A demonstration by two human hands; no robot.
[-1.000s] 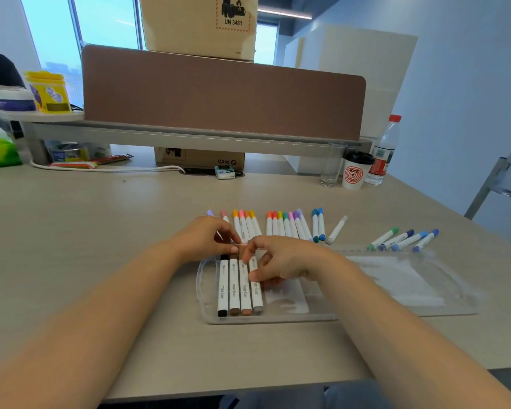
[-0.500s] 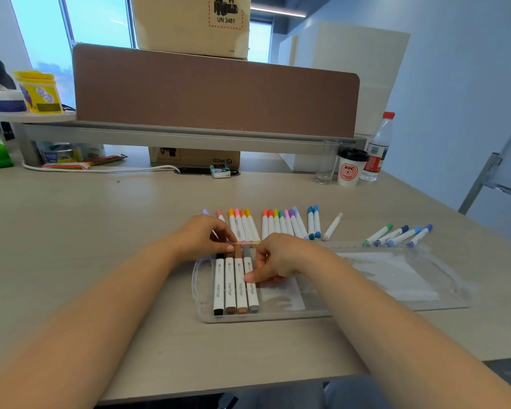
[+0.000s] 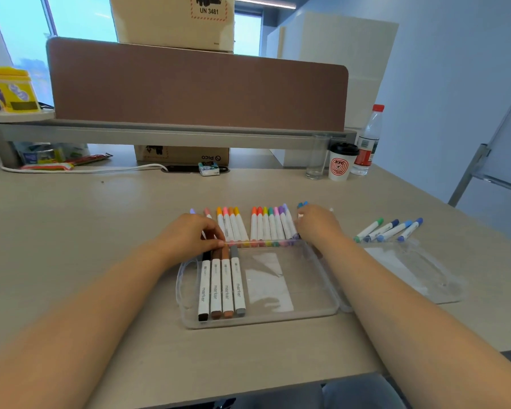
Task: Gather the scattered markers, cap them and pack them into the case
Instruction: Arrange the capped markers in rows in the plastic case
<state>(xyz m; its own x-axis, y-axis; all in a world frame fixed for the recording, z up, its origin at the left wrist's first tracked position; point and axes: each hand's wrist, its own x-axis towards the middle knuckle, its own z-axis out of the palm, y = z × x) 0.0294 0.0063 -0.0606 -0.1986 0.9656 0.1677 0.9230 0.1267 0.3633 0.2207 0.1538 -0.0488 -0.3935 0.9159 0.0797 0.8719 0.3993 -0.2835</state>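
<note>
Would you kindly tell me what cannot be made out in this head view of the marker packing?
All in the head view:
- Right hand: its back hides the fingers, so any grip is unclear.
- Blue markers: only tips show past the right hand.
- Left hand: whether its fingertips pinch anything is unclear; it hides the pink-tipped marker's barrel.
- Cardboard box: cut off by the top edge.
- Cased markers: small print above "marker" too small.

R hand (image 3: 316,225) hides blue markers (image 3: 302,204) (tips only); box (image 3: 171,22) cropped top.
</note>
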